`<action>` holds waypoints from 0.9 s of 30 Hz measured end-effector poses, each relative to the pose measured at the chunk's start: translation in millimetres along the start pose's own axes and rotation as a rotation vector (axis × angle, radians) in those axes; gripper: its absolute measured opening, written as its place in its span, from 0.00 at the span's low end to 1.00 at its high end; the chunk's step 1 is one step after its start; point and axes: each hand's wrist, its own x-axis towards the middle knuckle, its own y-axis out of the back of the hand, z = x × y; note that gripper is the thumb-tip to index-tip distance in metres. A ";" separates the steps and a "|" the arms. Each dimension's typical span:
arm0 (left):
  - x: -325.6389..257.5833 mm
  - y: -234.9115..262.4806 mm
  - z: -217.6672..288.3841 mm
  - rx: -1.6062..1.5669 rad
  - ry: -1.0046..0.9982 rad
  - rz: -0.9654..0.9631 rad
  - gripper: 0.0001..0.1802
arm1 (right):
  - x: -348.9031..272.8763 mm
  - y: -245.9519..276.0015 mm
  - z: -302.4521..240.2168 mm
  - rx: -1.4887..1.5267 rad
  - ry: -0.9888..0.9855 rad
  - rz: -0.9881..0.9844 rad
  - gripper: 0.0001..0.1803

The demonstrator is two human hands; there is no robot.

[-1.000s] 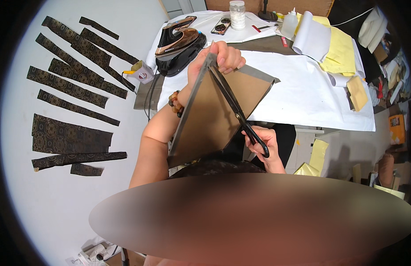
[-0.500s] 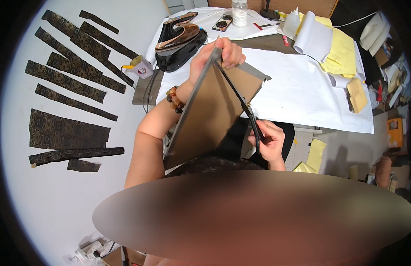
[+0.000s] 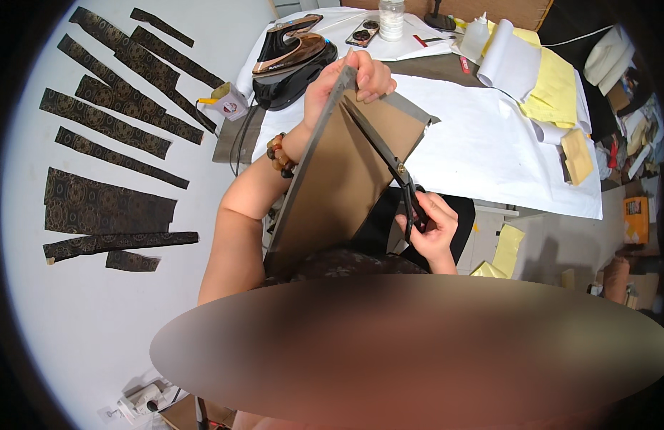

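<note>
My left hand (image 3: 366,75) is closed around the upper corner of a brown board (image 3: 339,168) with grey fabric folded over its edges. The board stands tilted up from my lap, its brown face toward my right. In my right hand (image 3: 436,226) is a pair of black scissors (image 3: 401,172), fingers at the handles. Their long blades point up and left across the board's face, tips near the grey edging (image 3: 411,111) close to my left hand. Whether the blades touch the fabric, I cannot tell.
Beyond the board, a table carries a white sheet (image 3: 489,158), an iron (image 3: 292,64) on its base, a phone (image 3: 362,33), a jar (image 3: 391,21), a squeeze bottle (image 3: 475,37) and yellow paper (image 3: 550,89). Dark patterned fabric pieces (image 3: 110,201) hang on the left wall.
The scissor handles have spread apart in my right hand, and the blades have turned a little. My left hand keeps its grip on the board, which has shifted slightly.
</note>
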 end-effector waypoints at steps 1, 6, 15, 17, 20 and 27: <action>0.7 0.6 -0.1 -0.013 -0.003 -0.002 0.21 | -2.0 -0.8 1.0 -0.020 0.000 0.012 0.29; -0.4 0.0 -3.8 -0.013 -0.005 -0.008 0.20 | 1.1 -5.3 3.1 -0.141 0.134 0.092 0.32; -0.5 2.2 -5.7 -0.018 -0.007 0.005 0.20 | 3.1 -5.6 3.6 -0.176 0.228 0.082 0.32; -1.2 2.6 -6.0 -0.031 -0.006 0.002 0.19 | 2.0 -6.7 3.2 -0.186 0.221 0.097 0.31; -0.6 2.4 -4.3 -0.032 -0.015 -0.008 0.19 | 0.3 -7.2 6.3 -0.227 0.169 0.145 0.31; -0.8 3.0 -6.3 -0.035 -0.015 -0.022 0.19 | 0.3 -5.4 10.1 -0.301 0.199 0.151 0.31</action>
